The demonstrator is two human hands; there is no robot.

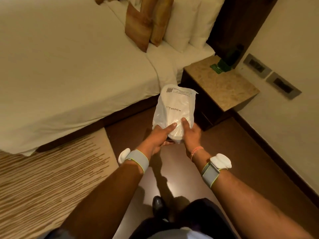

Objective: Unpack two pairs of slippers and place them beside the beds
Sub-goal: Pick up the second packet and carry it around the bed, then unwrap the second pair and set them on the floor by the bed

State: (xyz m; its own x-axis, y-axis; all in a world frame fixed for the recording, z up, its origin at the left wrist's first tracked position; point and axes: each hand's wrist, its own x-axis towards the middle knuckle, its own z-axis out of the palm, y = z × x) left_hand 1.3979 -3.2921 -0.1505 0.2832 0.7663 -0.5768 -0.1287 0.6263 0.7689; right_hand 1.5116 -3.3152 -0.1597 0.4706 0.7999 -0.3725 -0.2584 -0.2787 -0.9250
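A white plastic slipper bag (174, 106), printed "SLIPPER BAG", is held out in front of me above the dark wooden floor. White slippers show faintly through the plastic. My left hand (158, 137) grips the bag's near end from the left, thumb on top. My right hand (189, 133) grips the same end from the right, thumb pressed on the plastic. The bed (69, 69) with white sheets lies to the left, its near corner just beyond the bag.
A marble-topped nightstand (219, 83) stands right of the bed, with a green card (218, 67) at its back. Brown cushions (148, 23) and white pillows lean at the headboard. A striped rug (48, 183) covers the floor at left. The wall with switch plates (257, 65) runs along the right.
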